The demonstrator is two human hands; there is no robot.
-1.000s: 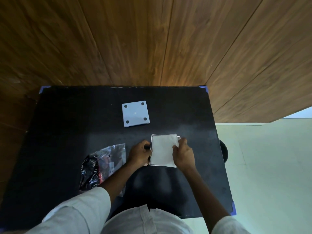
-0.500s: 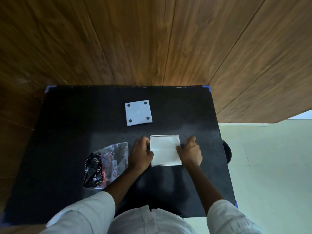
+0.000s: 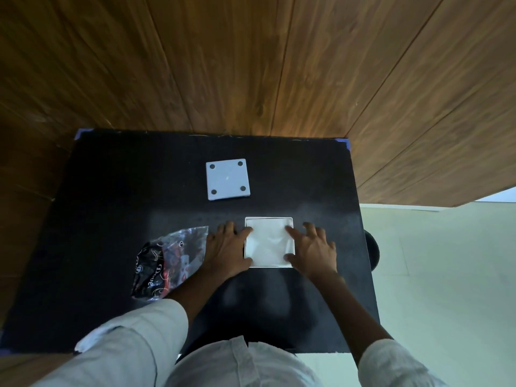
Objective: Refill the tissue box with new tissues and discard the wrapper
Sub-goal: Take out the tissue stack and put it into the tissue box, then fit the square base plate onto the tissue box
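Two bare hands were laid flat at the sides of a square white tissue box, which sat open-topped on the near half of a black table. The left hand was pressed against the box's 9 o'clock side, fingers spread and thumb and forefinger reaching over the rim. The right hand was set against the 3 o'clock side in the same way, fingers splayed, forefinger and thumb resting on the white tissues that filled the box. Neither hand was closed around anything; both were open and held apart, with the box between them.

At 9 o'clock from the left hand, just beside the wrist, a crumpled plastic wrapper was seen lying flat, clear with black and red print. At 12 o'clock from the box, well apart from it, a pale square lid with four dark round dots at its corners was placed on the table.

The tabletop was matte black, with blue tape visible at its far corners. Beyond its far edge, wood panelling in warm brown planks was shown. At 3 o'clock, a pale green floor was visible. White sleeves were seen at the bottom of the view.
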